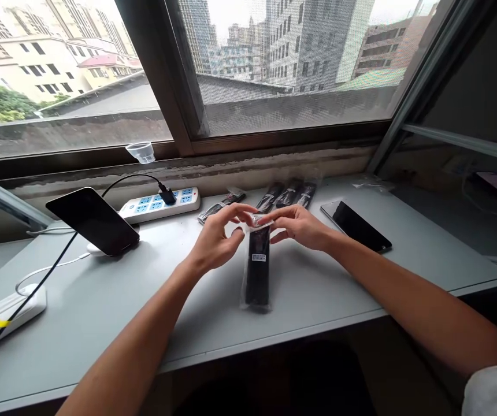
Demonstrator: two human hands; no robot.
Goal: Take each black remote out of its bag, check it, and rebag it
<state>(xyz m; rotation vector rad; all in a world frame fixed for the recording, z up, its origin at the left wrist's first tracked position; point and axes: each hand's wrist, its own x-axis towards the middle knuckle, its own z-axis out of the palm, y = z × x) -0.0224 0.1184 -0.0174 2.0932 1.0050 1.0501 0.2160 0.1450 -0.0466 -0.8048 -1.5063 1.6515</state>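
Note:
A long, narrow black item in a clear plastic bag (258,283) lies on the table in front of me, with a small white barcode label (259,257) showing. The kind of item inside I cannot make out. My right hand (298,226) grips the crumpled top end of the bag with its fingertips. On the other side, my left hand (218,237) has its bent fingertips at the same end, its thumb held apart from them. Beyond my hands lie several similar black items in clear bags (289,195), and another bagged item (220,207) sits to the left.
A black tablet (92,219) leans on a stand at the left. A white power strip (159,205) with a black plug stands behind; another strip (10,318) is at the left edge. A dark phone (356,225) lies right. A clear plastic cup (141,152) rests by the window.

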